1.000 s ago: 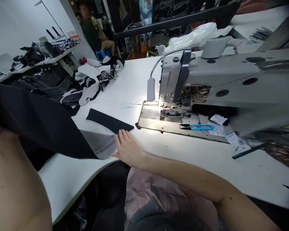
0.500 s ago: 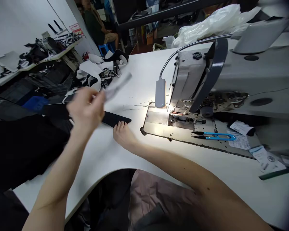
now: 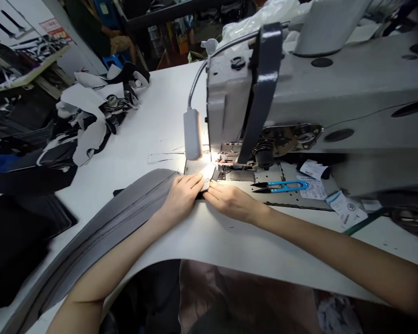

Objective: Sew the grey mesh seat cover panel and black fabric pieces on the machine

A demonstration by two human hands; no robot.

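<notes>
A long grey fabric strip (image 3: 125,218) runs from the lower left across the white table (image 3: 230,241) up to the sewing machine (image 3: 299,93). My left hand (image 3: 183,195) lies on the strip's end with its fingers pressed on the cloth beside the needle plate. My right hand (image 3: 228,200) meets it from the right, fingertips pinching the same lit end of the strip just in front of the presser foot (image 3: 226,163). The lamp head (image 3: 192,134) shines on that spot.
Blue thread snips (image 3: 282,186) lie on the machine bed, right of my hands, with paper labels (image 3: 344,208) beyond them. Black and white fabric pieces (image 3: 90,111) are heaped at the table's far left. A seated person (image 3: 101,32) is in the background.
My left hand came down from mid-air with a pale piece and now rests at the needle plate. My right hand moved right to join it. The grey strip now lies across the table.
</notes>
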